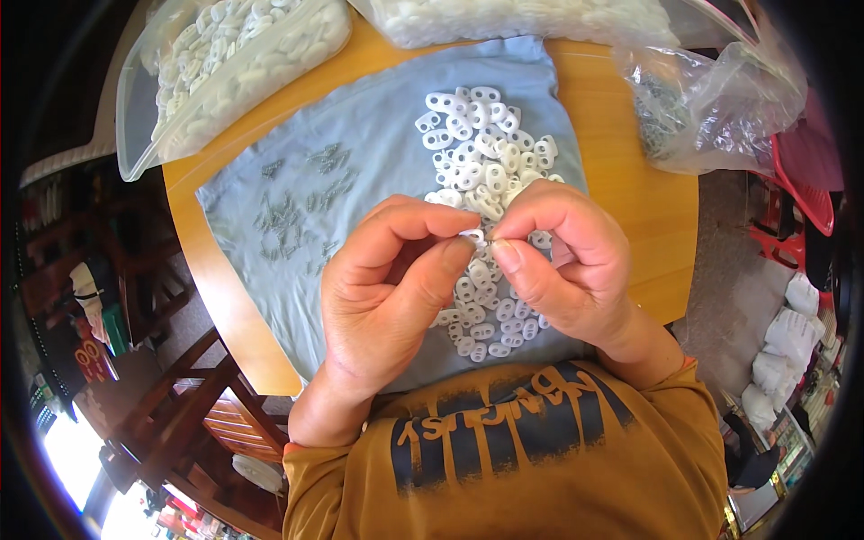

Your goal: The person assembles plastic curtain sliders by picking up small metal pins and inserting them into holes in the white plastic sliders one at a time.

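Note:
My left hand [382, 292] pinches a small white oval plastic piece [473, 237] between thumb and forefinger. Close beside it, my right hand [576, 256] is closed in a pinch too, its fingertips meeting at the piece's edge. A tiny dark bit shows there, too small to name. Beneath and beyond both hands lies a heap of white two-holed plastic pieces [493, 176] on a blue cloth [378, 117]. Nearer my body, more of these white pieces [513, 326] are scattered. Several small metal springs [281, 220] lie loose on the cloth, left of my hands.
The cloth covers much of a wooden table [630, 207]. A translucent tub of white pieces [234, 99] stands at the far left, another bulky clear bag [522, 22] at the back. At right sits a plastic bag holding grey metal bits [670, 112]. A wooden chair [238, 418] stands lower left.

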Tool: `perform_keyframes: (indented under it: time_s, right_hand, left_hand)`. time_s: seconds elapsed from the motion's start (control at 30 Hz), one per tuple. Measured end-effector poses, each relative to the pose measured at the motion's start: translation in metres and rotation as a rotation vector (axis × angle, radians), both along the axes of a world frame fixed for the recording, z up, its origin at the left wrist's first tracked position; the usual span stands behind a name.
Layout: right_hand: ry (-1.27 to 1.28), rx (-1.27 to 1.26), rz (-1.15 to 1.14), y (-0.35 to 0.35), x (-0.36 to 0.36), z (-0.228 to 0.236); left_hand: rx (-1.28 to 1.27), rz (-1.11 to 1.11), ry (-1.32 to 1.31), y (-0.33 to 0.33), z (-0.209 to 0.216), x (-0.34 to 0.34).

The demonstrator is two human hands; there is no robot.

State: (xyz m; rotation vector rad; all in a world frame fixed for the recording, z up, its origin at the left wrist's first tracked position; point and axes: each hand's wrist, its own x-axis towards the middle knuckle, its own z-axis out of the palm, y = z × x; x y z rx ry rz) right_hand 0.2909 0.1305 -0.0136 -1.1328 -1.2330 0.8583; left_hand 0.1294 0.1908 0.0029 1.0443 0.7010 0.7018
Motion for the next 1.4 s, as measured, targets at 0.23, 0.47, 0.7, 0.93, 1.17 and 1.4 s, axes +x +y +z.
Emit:
perform_keyframes:
  time_s: [0.23, 0.47, 0.7, 0.93, 1.17, 1.4]
  right_hand:
    - [-0.133, 0.025, -0.019, 0.001, 0.000, 0.001]
    - [-0.041, -0.052, 0.020, -0.002, 0.001, 0.001]
    - [0.066, -0.184, 0.058, -0.005, 0.000, 0.003]
    - [0.303, -0.336, 0.047, -0.008, -0.003, 0.006]
    - [0.096, -0.170, 0.036, -0.005, -0.002, 0.004]
    - [0.068, -0.094, -0.023, -0.003, -0.003, 0.000]
  left_hand:
    - [0.136, 0.012, 0.097, -0.001, -0.001, -0.001]
    - [0.352, 0.048, 0.245, -0.003, 0.000, 0.001]
    - [0.494, 0.067, 0.310, -0.003, -0.001, 0.003]
    - [0.482, 0.055, 0.271, -0.002, -0.004, 0.002]
    - [0.585, 0.047, 0.159, 0.002, -0.017, 0.002]
    - [0.317, 0.039, 0.158, -0.004, -0.008, 0.001]
